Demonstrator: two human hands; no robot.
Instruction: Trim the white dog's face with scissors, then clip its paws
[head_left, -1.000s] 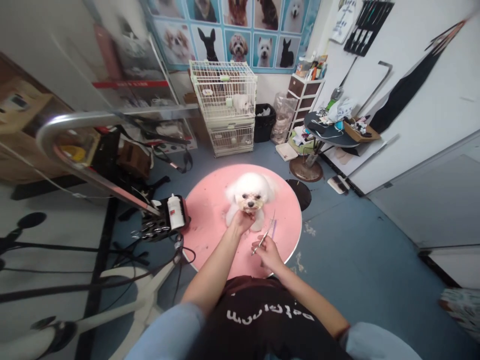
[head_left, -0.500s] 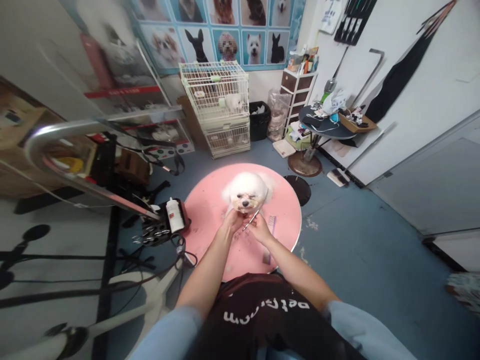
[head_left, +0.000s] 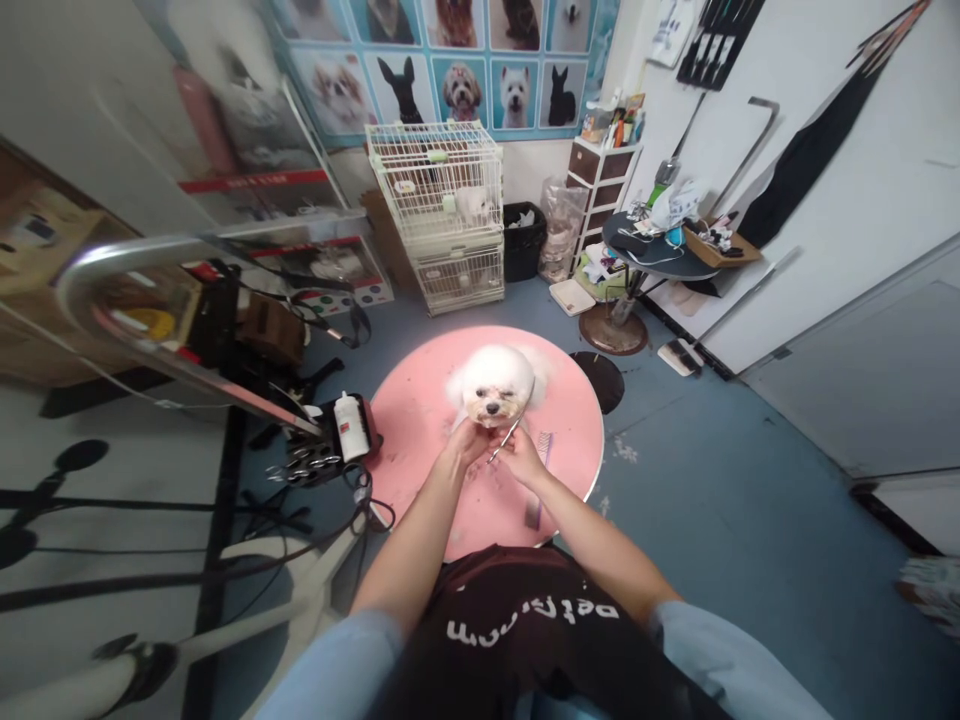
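Observation:
A fluffy white dog (head_left: 496,375) faces me on the round pink table (head_left: 420,400). My left hand (head_left: 471,440) is closed at the dog's chin, its fingers partly lost in the fur. In my right hand (head_left: 520,455) is a pair of scissors (head_left: 505,443), blades slanting up beside the right edge of the dog's face. Whether the blades are parted is too small to tell. A comb (head_left: 545,442) with a purple edge lies on the table to the right, partly behind my right forearm.
Left of the table, a black holder (head_left: 309,468) carries several scissors and a white bottle (head_left: 351,428). A metal arm (head_left: 202,375) curves above it. Stacked cages (head_left: 454,220), a black bin (head_left: 523,240) and a cluttered side table (head_left: 652,255) stand farther back.
My view has shifted slightly, so the background sits a little farther right. My hands, the scissors and the dog keep almost the same positions.

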